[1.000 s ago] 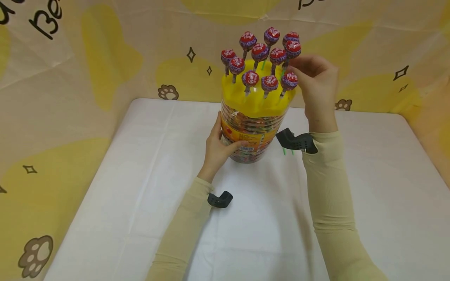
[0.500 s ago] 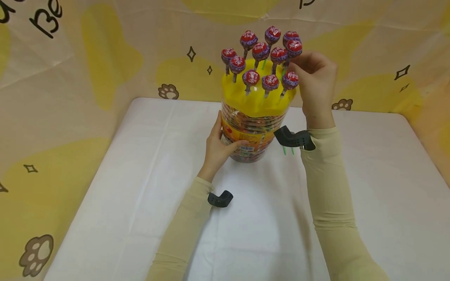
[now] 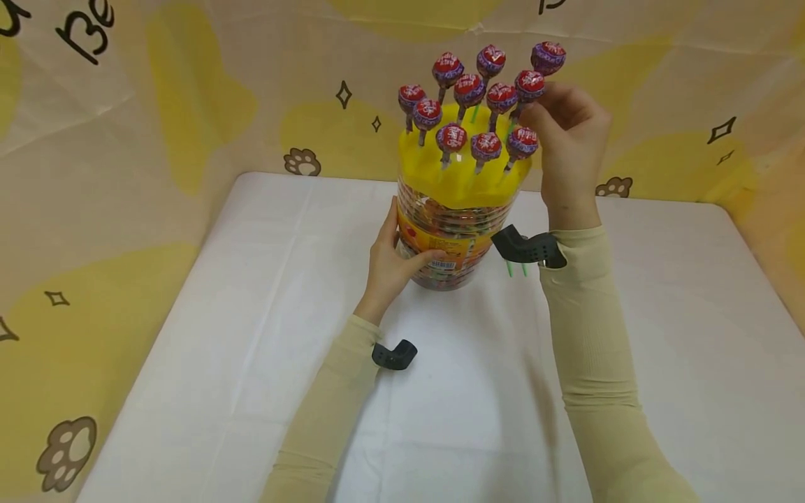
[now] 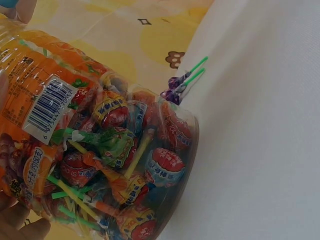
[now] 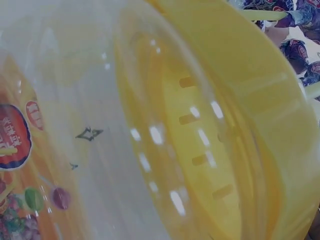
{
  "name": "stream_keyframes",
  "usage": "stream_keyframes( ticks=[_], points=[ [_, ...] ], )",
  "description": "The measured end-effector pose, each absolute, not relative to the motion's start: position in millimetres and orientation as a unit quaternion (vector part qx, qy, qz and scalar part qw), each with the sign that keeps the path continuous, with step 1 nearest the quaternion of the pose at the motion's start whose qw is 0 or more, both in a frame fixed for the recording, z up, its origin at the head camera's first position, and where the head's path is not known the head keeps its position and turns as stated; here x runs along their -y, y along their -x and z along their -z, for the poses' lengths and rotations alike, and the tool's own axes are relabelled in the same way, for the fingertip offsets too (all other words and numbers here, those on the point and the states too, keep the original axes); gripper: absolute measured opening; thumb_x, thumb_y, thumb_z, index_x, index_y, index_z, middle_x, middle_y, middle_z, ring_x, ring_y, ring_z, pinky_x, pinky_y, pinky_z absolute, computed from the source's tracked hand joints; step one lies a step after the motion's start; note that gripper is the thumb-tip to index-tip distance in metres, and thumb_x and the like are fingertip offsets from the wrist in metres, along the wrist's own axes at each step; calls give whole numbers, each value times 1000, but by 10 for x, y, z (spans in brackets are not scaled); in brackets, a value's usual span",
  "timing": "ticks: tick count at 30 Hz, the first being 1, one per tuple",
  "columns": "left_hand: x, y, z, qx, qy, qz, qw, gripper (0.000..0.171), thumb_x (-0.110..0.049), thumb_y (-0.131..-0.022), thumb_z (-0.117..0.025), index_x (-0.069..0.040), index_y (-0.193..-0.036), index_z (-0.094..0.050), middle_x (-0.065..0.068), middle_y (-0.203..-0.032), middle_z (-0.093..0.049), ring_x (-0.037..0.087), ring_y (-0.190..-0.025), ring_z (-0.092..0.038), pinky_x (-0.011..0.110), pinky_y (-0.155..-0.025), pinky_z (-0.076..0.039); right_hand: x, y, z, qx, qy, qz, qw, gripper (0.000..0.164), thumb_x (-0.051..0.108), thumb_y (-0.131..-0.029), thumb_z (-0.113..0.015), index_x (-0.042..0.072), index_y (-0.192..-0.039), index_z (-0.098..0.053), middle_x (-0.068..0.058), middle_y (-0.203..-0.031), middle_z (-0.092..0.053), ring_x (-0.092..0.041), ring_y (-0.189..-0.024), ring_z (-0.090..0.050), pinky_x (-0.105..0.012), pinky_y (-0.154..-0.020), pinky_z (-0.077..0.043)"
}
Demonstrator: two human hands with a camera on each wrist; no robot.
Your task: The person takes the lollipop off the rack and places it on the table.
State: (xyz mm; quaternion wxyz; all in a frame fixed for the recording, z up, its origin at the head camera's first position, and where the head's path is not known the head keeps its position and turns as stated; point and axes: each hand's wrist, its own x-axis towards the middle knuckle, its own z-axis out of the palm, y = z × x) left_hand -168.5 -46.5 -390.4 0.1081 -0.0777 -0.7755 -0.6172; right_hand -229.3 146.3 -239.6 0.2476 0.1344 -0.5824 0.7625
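Note:
A clear plastic jar (image 3: 462, 213) with a yellow lid (image 3: 465, 178) stands on the table, tilted in the head view. Several red and purple wrapped lollipops (image 3: 469, 89) stick up from the lid. My left hand (image 3: 391, 269) grips the jar's lower left side, thumb across the label near the barcode (image 4: 50, 109). At the lid's back right, my right hand (image 3: 574, 136) pinches a lollipop (image 3: 548, 58), its head higher than the others; its stick is hidden behind another lollipop (image 3: 530, 84) and my fingers. The right wrist view shows the jar and lid (image 5: 240, 100) close up, without my pinching fingers.
Two purple-wrapped lollipops (image 4: 175, 89) with green sticks lie on the white table (image 4: 260, 140) behind the jar, mostly hidden in the head view. Loose lollipops (image 4: 120, 150) fill the jar's lower part. A patterned cloth backdrop (image 3: 314, 91) rises behind the table.
The lollipop at the lid's back right has risen and shifted right with my right hand's pinch, its head now apart from its neighbour. My left hand and the jar stay nearly still.

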Motion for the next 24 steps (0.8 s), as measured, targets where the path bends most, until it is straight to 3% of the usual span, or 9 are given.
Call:
stream_keyframes(
  ticks=[11, 24],
  points=[
    [458, 1687, 3904, 776, 79, 616, 109, 99, -16, -77, -80, -11, -152, -15, 6, -153, -27, 18, -140, -25, 37, -113, -25, -1572, 2225, 2430, 524, -126, -807, 240, 6, -6, -83, -68, -6, -89, -69, -16, -87, -62, -26, -80, -59, -30, -82, -54],
    [475, 1689, 3902, 783, 80, 608, 109, 101, -16, -77, -80, -10, -152, -13, 8, -153, -26, 20, -140, -24, 38, -113, -26, -1855, 2143, 2775, 541, -96, -803, 229, 5, -7, -81, -69, -10, -84, -66, -16, -86, -62, -24, -72, -60, -27, -74, -56]
  ],
)
